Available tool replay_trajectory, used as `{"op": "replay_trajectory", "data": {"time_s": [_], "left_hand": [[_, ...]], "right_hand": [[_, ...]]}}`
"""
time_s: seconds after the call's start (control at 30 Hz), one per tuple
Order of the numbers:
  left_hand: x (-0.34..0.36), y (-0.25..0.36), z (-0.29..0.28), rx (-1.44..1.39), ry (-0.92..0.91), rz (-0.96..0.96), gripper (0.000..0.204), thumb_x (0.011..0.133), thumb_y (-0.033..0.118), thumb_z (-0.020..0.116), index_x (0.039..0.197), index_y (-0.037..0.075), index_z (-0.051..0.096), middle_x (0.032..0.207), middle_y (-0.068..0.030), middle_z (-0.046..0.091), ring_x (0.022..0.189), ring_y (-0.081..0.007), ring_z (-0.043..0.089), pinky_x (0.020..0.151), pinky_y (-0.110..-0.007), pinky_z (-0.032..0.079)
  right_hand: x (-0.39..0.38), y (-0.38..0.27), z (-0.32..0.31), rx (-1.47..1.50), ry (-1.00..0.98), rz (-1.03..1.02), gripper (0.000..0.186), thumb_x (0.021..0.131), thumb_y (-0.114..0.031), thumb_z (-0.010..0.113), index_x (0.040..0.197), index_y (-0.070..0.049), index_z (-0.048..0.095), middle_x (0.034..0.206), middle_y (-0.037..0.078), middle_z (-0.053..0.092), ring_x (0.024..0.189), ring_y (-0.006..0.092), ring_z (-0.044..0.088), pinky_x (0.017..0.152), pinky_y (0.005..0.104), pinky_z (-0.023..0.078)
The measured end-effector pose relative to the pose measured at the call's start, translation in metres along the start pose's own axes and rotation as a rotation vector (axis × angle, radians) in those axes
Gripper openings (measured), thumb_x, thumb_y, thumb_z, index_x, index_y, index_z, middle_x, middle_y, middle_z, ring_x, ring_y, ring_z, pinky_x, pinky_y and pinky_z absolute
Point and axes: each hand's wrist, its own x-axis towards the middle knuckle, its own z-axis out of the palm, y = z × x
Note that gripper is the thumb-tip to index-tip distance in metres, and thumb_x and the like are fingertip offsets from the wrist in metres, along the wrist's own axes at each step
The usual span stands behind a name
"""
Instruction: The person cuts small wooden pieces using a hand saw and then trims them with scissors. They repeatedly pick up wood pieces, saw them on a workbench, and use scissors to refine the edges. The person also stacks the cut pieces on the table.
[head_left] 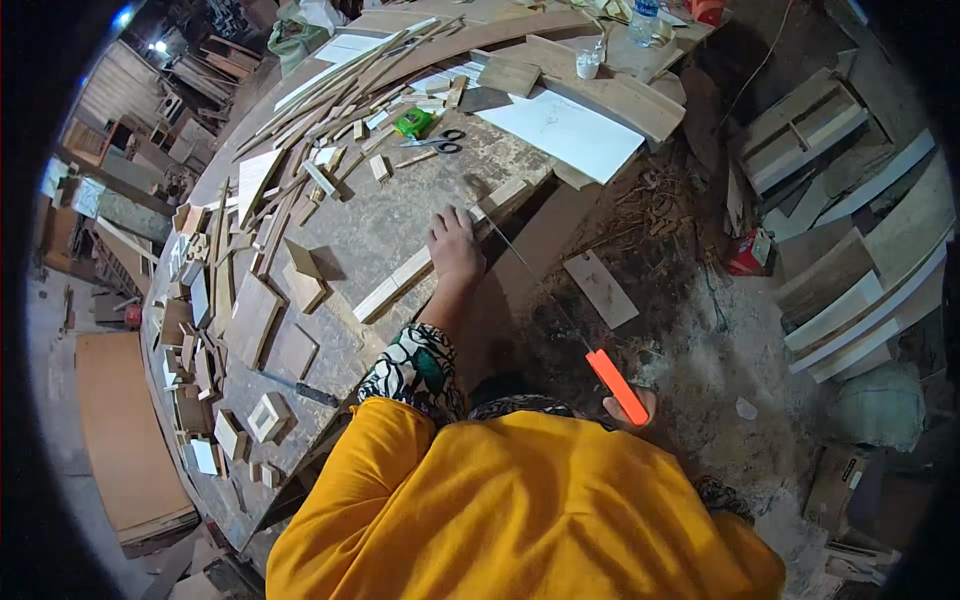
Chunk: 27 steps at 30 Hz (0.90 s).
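A pale wooden strip (395,290) lies along the near edge of the dusty workbench (360,220). My left hand (455,245) is closed over this strip, near its far part. A saw with a long thin blade and orange handle (615,385) crosses the strip just beyond my left fingers. My right hand (630,408), mostly hidden below the handle, grips it beside my body. Green tape measure (412,123) and scissors (440,142) lie on the bench, with small wood blocks (300,275) to the left.
Many strips and offcuts (205,345) crowd the bench's far and left sides. White panel (560,130), bottle (643,25) and small white container (587,62) sit at the back. Curved boards (870,300) and wooden frames (800,130) stand right. A loose board (600,287) lies low beside the bench.
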Motion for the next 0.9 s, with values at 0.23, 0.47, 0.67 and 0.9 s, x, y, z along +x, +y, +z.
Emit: {"op": "replay_trajectory", "data": {"time_s": [0.23, 0.47, 0.67, 0.9], "left_hand": [[0.001, -0.001, 0.000, -0.004, -0.025, -0.012, 0.050, 0.069, 0.012, 0.065, 0.116, 0.002, 0.049, 0.131, -0.0156, 0.045, 0.122, -0.0347, 0.042, 0.097, -0.044, 0.037], [0.002, -0.003, 0.001, 0.004, 0.046, 0.002, 0.051, 0.068, 0.009, 0.064, 0.116, 0.002, 0.049, 0.131, -0.0161, 0.046, 0.121, -0.0346, 0.042, 0.098, -0.044, 0.037], [0.003, -0.001, -0.002, -0.018, -0.036, -0.016, 0.050, 0.072, 0.008, 0.060, 0.120, 0.001, 0.048, 0.133, -0.0162, 0.044, 0.124, -0.0369, 0.040, 0.099, -0.044, 0.035], [0.001, -0.004, 0.000, -0.066, 0.005, 0.024, 0.046, 0.073, 0.010, 0.060, 0.116, 0.002, 0.051, 0.132, -0.0169, 0.045, 0.122, -0.0381, 0.041, 0.097, -0.045, 0.036]], "right_hand": [[0.023, -0.016, -0.028, 0.177, -0.185, 0.120, 0.032, 0.080, -0.030, 0.074, 0.070, -0.006, 0.056, 0.052, -0.001, 0.044, 0.042, 0.0122, 0.036, 0.043, 0.0281, 0.034], [0.065, -0.094, -0.052, 0.184, -0.270, 0.133, 0.031, 0.080, -0.023, 0.075, 0.074, -0.005, 0.050, 0.056, 0.001, 0.042, 0.049, 0.0124, 0.041, 0.049, 0.0274, 0.037], [0.058, -0.104, -0.042, 0.064, -0.243, 0.104, 0.034, 0.080, -0.024, 0.076, 0.072, -0.005, 0.048, 0.054, 0.001, 0.040, 0.046, 0.0116, 0.036, 0.043, 0.0290, 0.034], [0.093, -0.092, 0.026, 0.204, -0.177, 0.036, 0.026, 0.081, -0.017, 0.074, 0.074, -0.002, 0.054, 0.053, 0.005, 0.044, 0.045, 0.0141, 0.042, 0.045, 0.0289, 0.036]]}}
